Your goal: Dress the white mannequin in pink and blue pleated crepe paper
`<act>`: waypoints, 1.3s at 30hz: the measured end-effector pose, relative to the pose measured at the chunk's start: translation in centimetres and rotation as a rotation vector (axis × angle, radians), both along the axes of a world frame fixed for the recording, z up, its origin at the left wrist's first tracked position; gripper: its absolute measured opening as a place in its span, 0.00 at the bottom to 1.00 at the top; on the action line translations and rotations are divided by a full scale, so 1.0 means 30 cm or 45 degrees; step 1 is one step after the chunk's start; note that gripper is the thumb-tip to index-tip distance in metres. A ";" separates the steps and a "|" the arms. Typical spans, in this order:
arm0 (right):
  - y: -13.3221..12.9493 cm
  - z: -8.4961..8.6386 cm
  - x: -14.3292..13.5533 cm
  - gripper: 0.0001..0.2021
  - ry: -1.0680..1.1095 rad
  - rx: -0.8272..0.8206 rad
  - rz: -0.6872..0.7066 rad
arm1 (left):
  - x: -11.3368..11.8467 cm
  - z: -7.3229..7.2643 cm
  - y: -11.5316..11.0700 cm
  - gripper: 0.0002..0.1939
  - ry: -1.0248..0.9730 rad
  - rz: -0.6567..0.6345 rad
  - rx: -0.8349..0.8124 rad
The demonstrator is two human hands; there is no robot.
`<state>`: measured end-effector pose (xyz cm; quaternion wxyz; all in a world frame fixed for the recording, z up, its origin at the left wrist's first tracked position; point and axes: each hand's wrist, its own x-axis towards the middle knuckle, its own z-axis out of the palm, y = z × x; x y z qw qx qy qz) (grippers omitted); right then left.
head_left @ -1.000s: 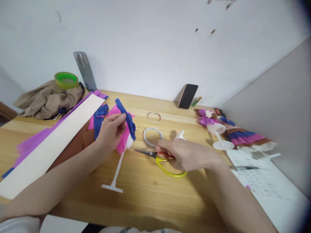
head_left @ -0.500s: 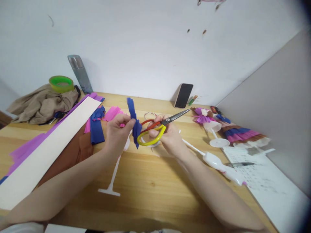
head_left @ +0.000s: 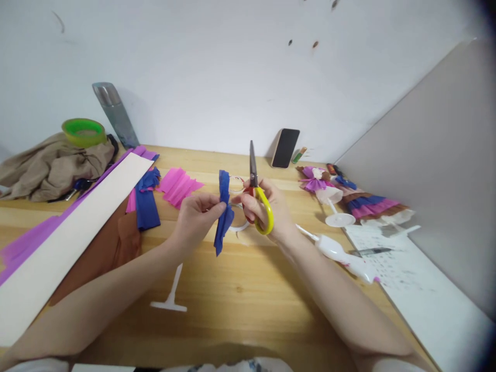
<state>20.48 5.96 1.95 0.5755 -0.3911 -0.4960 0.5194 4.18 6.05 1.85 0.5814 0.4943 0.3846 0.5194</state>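
Observation:
My left hand (head_left: 199,214) pinches a gathered strip of blue crepe paper (head_left: 222,227) at its middle, the strip hanging roughly upright. Red-and-yellow-handled scissors (head_left: 264,211) are in my right hand (head_left: 273,206), their blades pointing up and closed together. The fingertips of that hand come close to the blue strip; whether they touch it I cannot tell. Behind the hands lie rolls of tape (head_left: 241,219), partly hidden. A white stand with a flat foot (head_left: 170,304) lies below my left wrist, its upper part covered by the hand.
Pink crepe paper (head_left: 179,186), blue and brown pieces and a long white board (head_left: 77,232) lie left. A bottle (head_left: 116,116) and green tape roll (head_left: 83,133) stand behind. Rightward are a phone (head_left: 285,148), paper-dressed figures (head_left: 377,206), a white glue gun (head_left: 344,256) and a paper sheet (head_left: 418,289).
The scissors have turned from pointing right to pointing up, and their handles have closed. My right hand has come nearer the blue strip, which my left hand still pinches.

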 end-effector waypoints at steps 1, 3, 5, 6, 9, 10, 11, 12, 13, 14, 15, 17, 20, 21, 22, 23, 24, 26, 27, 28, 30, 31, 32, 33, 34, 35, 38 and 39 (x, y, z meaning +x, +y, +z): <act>-0.003 0.000 -0.004 0.26 -0.025 -0.025 0.029 | 0.001 0.002 -0.002 0.07 0.011 -0.025 -0.025; -0.013 0.003 -0.013 0.28 -0.063 -0.075 0.089 | 0.003 0.004 -0.003 0.07 0.037 -0.056 -0.068; -0.022 0.006 -0.023 0.30 -0.095 -0.099 0.105 | 0.003 0.004 -0.004 0.06 0.088 -0.063 -0.085; -0.025 0.006 -0.027 0.30 -0.107 -0.097 0.094 | 0.003 0.005 -0.005 0.06 0.121 -0.060 -0.085; -0.024 -0.001 -0.033 0.30 -0.105 -0.073 0.025 | 0.004 0.010 -0.010 0.06 0.195 -0.049 -0.075; -0.022 -0.004 -0.032 0.29 -0.095 -0.069 0.005 | 0.003 0.014 -0.013 0.07 0.196 -0.051 -0.076; -0.020 -0.008 -0.031 0.29 -0.085 -0.070 -0.011 | 0.003 0.019 -0.015 0.07 0.192 -0.063 -0.085; -0.018 -0.011 -0.029 0.29 -0.076 -0.080 -0.018 | 0.002 0.024 -0.017 0.07 0.189 -0.080 -0.100; -0.016 -0.014 -0.027 0.29 -0.066 -0.093 -0.020 | 0.000 0.029 -0.019 0.07 0.187 -0.102 -0.118; -0.014 -0.017 -0.025 0.29 -0.054 -0.107 -0.020 | -0.003 0.034 -0.020 0.06 0.186 -0.125 -0.137; -0.013 -0.019 -0.023 0.29 -0.042 -0.120 -0.017 | -0.006 0.037 -0.021 0.05 0.190 -0.154 -0.155; -0.012 -0.021 -0.022 0.29 -0.020 -0.135 -0.006 | -0.013 0.036 -0.018 0.05 0.208 -0.224 -0.179; -0.015 -0.020 -0.027 0.29 -0.008 -0.125 0.021 | -0.022 0.018 -0.007 0.07 0.224 -0.311 -0.177; -0.017 -0.019 -0.031 0.29 -0.009 -0.118 0.029 | -0.025 0.010 -0.001 0.08 0.215 -0.324 -0.169; -0.019 -0.018 -0.034 0.29 -0.009 -0.111 0.033 | -0.028 0.004 0.006 0.08 0.201 -0.331 -0.161; -0.020 -0.016 -0.037 0.28 -0.007 -0.104 0.030 | -0.032 0.000 0.012 0.08 0.186 -0.332 -0.153; -0.021 -0.015 -0.040 0.28 -0.001 -0.093 0.015 | -0.036 0.000 0.018 0.09 0.171 -0.317 -0.142; -0.022 -0.013 -0.042 0.27 -0.006 -0.061 -0.026 | -0.047 0.008 0.029 0.09 0.128 -0.214 -0.118; -0.021 -0.013 -0.041 0.26 -0.026 -0.040 -0.040 | -0.053 0.015 0.033 0.09 0.094 -0.120 -0.103; -0.022 -0.014 -0.040 0.26 -0.064 -0.021 -0.045 | -0.059 0.022 0.036 0.09 0.056 -0.022 -0.090; -0.025 -0.019 -0.037 0.24 -0.175 0.016 -0.015 | -0.069 0.033 0.041 0.09 -0.013 0.143 -0.084; -0.028 -0.024 -0.035 0.23 -0.239 0.036 0.015 | -0.074 0.036 0.043 0.10 -0.036 0.200 -0.085; -0.032 -0.030 -0.032 0.21 -0.297 0.072 0.046 | -0.077 0.037 0.046 0.11 -0.054 0.243 -0.084; -0.036 -0.037 -0.030 0.20 -0.354 0.129 0.082 | -0.080 0.037 0.050 0.12 -0.070 0.276 -0.079; -0.041 -0.046 -0.029 0.19 -0.417 0.166 0.134 | -0.082 0.037 0.054 0.13 -0.089 0.309 -0.068; -0.045 -0.054 -0.028 0.19 -0.474 0.197 0.171 | -0.084 0.037 0.058 0.13 -0.109 0.341 -0.055; -0.050 -0.081 -0.036 0.19 -0.680 0.204 0.156 | -0.090 0.035 0.073 0.15 -0.163 0.389 -0.026; -0.049 -0.088 -0.041 0.19 -0.709 0.178 0.128 | -0.092 0.034 0.078 0.15 -0.178 0.371 -0.031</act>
